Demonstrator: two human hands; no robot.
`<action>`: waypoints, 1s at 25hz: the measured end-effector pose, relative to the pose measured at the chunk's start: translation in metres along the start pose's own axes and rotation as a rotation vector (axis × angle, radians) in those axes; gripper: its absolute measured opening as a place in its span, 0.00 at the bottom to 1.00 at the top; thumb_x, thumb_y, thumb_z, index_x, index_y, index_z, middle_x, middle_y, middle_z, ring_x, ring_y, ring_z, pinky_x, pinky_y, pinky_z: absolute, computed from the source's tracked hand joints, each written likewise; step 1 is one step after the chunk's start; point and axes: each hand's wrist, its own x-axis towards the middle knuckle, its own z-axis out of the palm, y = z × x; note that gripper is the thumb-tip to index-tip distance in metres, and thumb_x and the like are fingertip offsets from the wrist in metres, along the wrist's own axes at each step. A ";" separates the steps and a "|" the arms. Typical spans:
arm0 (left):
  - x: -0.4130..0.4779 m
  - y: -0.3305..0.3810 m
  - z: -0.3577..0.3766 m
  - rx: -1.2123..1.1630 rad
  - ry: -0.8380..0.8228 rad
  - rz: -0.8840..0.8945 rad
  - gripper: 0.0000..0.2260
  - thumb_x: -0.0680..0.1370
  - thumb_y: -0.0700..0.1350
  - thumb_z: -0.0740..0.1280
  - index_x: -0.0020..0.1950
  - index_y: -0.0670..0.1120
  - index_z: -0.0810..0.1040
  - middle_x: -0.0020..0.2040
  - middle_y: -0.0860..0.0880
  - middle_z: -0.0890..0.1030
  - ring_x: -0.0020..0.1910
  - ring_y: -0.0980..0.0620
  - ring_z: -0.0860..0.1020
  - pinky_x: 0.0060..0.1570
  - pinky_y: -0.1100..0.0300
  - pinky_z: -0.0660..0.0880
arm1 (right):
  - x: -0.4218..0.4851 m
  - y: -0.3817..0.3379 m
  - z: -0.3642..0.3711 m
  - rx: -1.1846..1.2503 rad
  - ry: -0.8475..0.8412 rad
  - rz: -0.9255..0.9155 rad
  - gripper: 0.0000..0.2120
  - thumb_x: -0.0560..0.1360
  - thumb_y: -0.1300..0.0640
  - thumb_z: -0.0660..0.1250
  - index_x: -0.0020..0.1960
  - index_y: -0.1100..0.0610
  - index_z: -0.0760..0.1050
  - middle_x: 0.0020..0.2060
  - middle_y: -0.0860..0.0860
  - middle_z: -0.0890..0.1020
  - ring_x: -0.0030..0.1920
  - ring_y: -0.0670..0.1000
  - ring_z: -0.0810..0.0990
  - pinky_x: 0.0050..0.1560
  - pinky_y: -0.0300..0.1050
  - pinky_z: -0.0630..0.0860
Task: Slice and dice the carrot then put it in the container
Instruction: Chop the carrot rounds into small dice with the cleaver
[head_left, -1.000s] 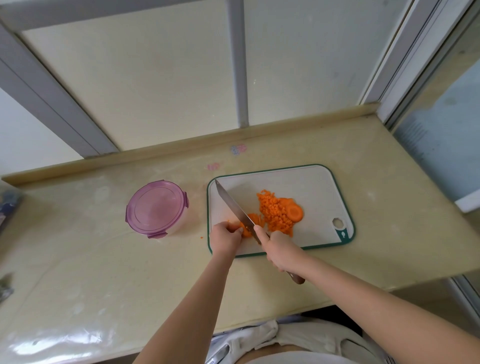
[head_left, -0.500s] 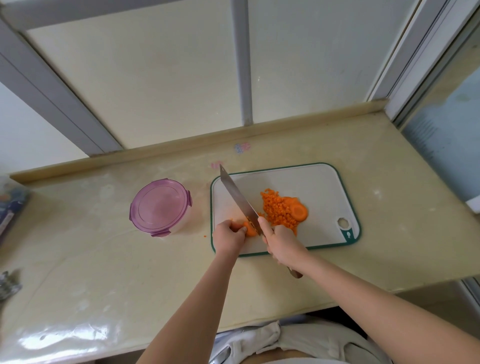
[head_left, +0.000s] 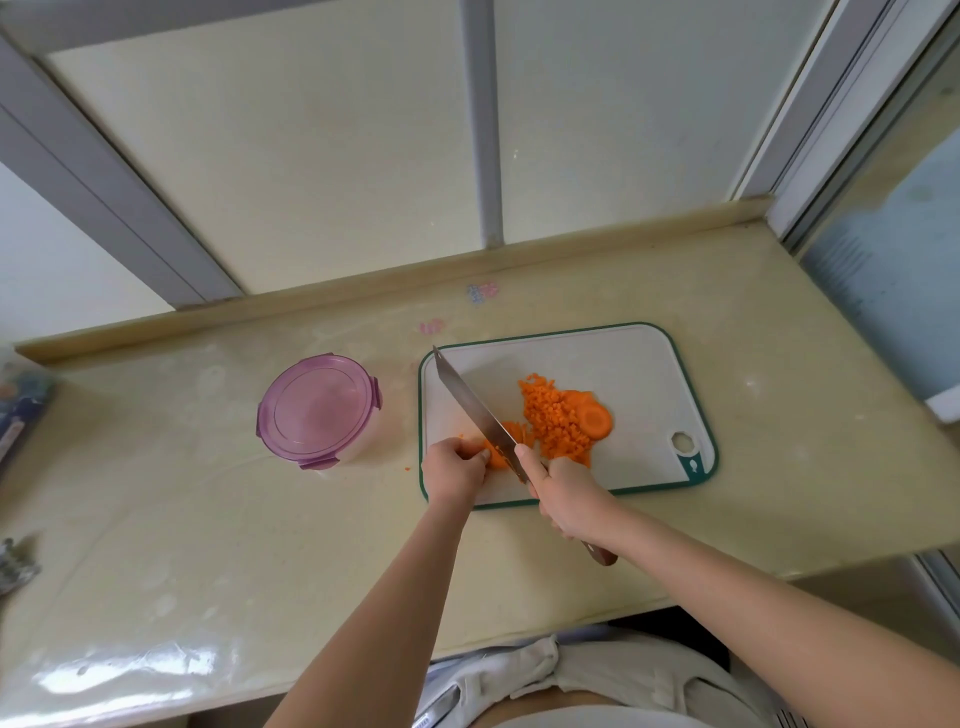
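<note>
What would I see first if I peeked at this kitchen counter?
The bright orange heap of diced carrot on the white, green-edged cutting board grabs the eye first. Beside it, the right hand grips a long steel knife over the carrot piece the left hand holds. A round purple-lidded container sits left of the board.

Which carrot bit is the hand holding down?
The carrot chunk under the knife, held by the left hand. The diced pile and round slice lie free, further right.

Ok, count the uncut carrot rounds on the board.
2: one round at the right edge of the diced heap, a second round tucked behind it. More may hide under the heap or the left hand.
</note>
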 end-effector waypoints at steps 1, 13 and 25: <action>0.000 0.000 0.000 -0.008 0.001 -0.005 0.05 0.73 0.41 0.70 0.38 0.45 0.78 0.38 0.46 0.81 0.41 0.46 0.79 0.44 0.56 0.77 | 0.000 -0.001 0.000 -0.026 -0.001 -0.007 0.28 0.80 0.38 0.46 0.32 0.57 0.63 0.27 0.52 0.68 0.26 0.50 0.66 0.28 0.41 0.64; -0.005 -0.005 -0.003 -0.041 0.002 0.043 0.04 0.72 0.41 0.71 0.38 0.42 0.78 0.37 0.45 0.81 0.41 0.44 0.80 0.46 0.52 0.78 | 0.020 0.003 0.007 -0.006 0.071 -0.023 0.31 0.80 0.38 0.47 0.28 0.57 0.62 0.25 0.53 0.69 0.27 0.52 0.67 0.31 0.44 0.66; -0.009 0.001 -0.002 -0.083 0.017 -0.035 0.06 0.70 0.41 0.72 0.34 0.45 0.77 0.38 0.44 0.82 0.41 0.46 0.79 0.43 0.56 0.75 | 0.014 0.000 0.003 0.084 0.038 0.028 0.29 0.79 0.35 0.48 0.32 0.57 0.66 0.25 0.51 0.68 0.24 0.50 0.65 0.26 0.41 0.62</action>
